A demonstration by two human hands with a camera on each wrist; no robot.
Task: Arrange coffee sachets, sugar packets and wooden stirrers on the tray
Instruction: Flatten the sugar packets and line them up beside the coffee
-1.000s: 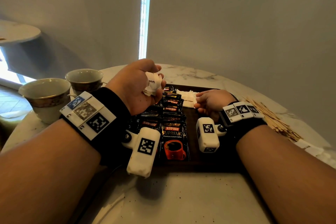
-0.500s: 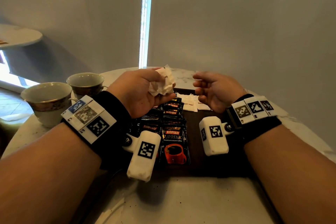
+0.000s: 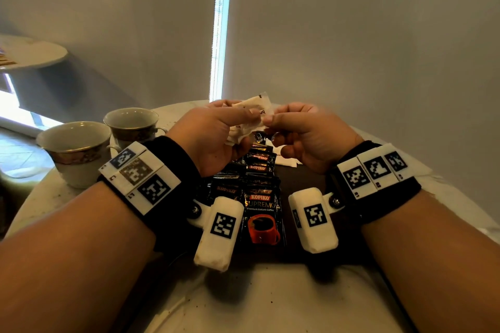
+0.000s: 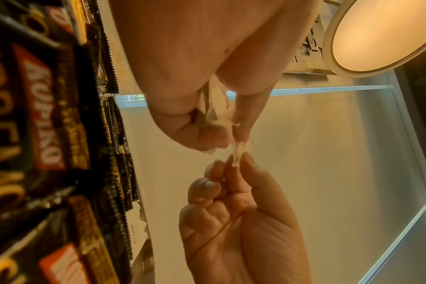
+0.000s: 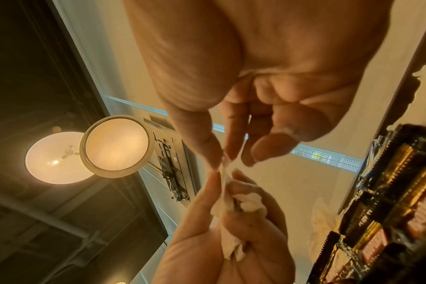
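Head view, near to far: coffee sachets (image 3: 261, 197) overlap along the dark tray (image 3: 303, 181). Above them, the left hand (image 3: 213, 135) clutches a bunch of sugar packets (image 3: 251, 116); the right hand (image 3: 305, 132) pinches one corner (thumb and forefinger closed). Risk: a sharp tug could tear the paper or spill the bunch.

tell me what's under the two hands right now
Beneath the left hand and right hand, which share a white sugar packet, lie overlapping black coffee sachets on the dark tray. More white packets peek out, mostly covered by the right hand.
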